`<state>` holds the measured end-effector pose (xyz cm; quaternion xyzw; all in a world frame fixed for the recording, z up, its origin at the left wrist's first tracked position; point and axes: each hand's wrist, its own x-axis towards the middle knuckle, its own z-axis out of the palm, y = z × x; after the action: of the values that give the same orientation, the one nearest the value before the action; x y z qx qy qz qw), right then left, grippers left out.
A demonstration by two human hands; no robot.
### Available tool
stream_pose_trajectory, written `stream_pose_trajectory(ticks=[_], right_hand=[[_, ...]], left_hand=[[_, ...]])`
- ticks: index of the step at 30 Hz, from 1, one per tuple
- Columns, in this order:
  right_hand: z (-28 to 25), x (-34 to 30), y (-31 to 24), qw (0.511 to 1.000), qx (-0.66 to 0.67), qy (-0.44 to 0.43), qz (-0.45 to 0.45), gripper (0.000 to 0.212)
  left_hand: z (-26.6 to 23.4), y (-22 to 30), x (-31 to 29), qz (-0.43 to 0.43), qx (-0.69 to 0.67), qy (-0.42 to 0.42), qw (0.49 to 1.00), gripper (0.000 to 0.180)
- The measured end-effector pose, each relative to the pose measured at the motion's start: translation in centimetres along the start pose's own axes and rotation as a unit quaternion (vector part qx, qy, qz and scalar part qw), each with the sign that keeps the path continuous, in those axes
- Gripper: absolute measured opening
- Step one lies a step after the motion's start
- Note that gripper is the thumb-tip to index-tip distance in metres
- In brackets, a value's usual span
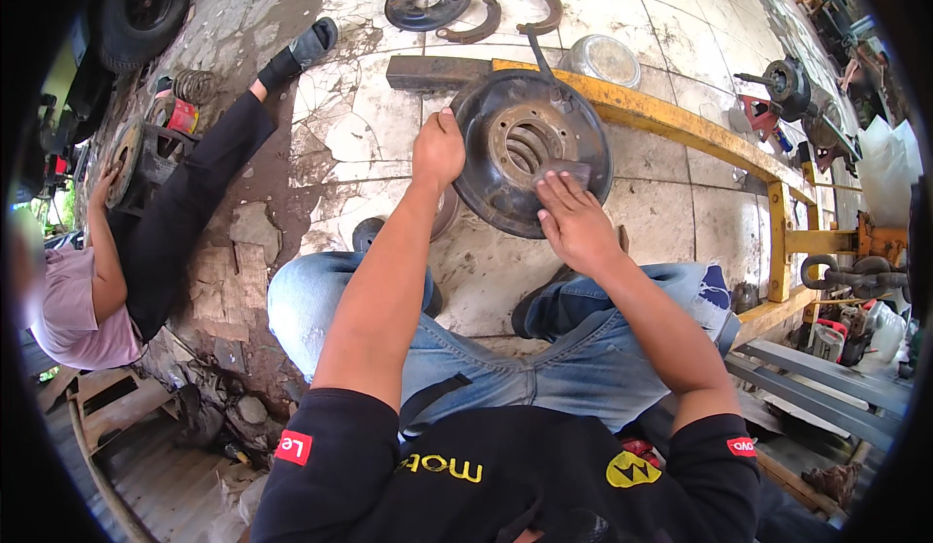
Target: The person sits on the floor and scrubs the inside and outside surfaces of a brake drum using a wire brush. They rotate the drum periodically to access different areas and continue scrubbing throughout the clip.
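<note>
A round black brake backing plate (486,179) is tilted up in front of me, its worn brown centre facing me. My left hand (439,150) is closed on the plate's left edge, thumb uppermost. Against the lower right of the plate's centre, my right hand (581,222) presses a small dark brown piece of what looks like sandpaper (569,168) under its fingers. Through the plate's centre hole a rusty coil spring (527,147) shows. A strap-like dark piece rises from the plate's top edge.
A yellow metal frame (671,123) runs behind the plate to the right. Beyond lie another backing plate (413,9), curved brake shoes (473,24) and a round pale container (604,62) on the tiles. At left, another person (107,281) sits, one leg outstretched, touching a round metal part.
</note>
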<state>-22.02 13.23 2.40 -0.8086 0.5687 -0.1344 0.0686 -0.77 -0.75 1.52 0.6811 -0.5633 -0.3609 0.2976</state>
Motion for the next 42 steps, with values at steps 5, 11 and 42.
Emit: stream_pose_trajectory(ticks=[5, 11, 42], right_hand=[[-0.2, 0.8, 0.3, 0.996, -0.057, -0.031, 0.061, 0.045], [0.0, 0.5, 0.6, 0.999, -0.009, -0.038, 0.011, 0.046], [0.6, 0.5, 0.6, 0.999, 0.006, -0.022, 0.028, 0.042]], left_hand=[[-0.2, -0.1, -0.3, 0.002, -0.008, 0.006, 1.000, 0.051], [-0.1, -0.1, -0.3, 0.004, -0.005, 0.008, 1.000, 0.051], [0.2, -0.5, 0.0, 0.009, -0.005, 0.015, 1.000, 0.051]])
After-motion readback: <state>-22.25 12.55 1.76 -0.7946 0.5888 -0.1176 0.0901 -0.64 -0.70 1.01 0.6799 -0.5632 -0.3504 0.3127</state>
